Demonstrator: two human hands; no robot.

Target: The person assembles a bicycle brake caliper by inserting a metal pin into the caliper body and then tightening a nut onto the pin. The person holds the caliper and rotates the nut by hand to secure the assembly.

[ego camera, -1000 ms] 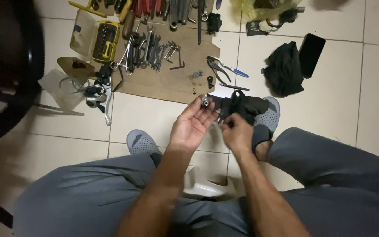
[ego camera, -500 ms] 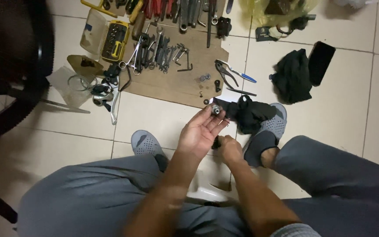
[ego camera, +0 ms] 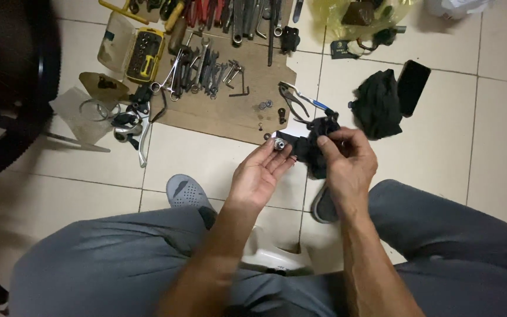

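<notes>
My left hand [ego camera: 259,173] is held palm up over the tiled floor, pinching a small round silver metal part [ego camera: 279,144] at its fingertips. My right hand [ego camera: 347,161] grips a bunched black cloth [ego camera: 312,154] right beside that part, thumb on top. Both hands hover above my knees, just in front of a cardboard sheet [ego camera: 230,108] strewn with tools.
Wrenches, hex keys and pliers [ego camera: 294,100] lie on the cardboard. A yellow bit case [ego camera: 145,53] sits at its left, brake parts [ego camera: 130,120] below it. A second black cloth [ego camera: 377,105] and a phone [ego camera: 413,82] lie right. A bicycle tyre [ego camera: 7,117] fills the left edge.
My right hand dropped toward my lap half a second ago and has come back up with the black cloth beside the metal part. The left hand stayed raised.
</notes>
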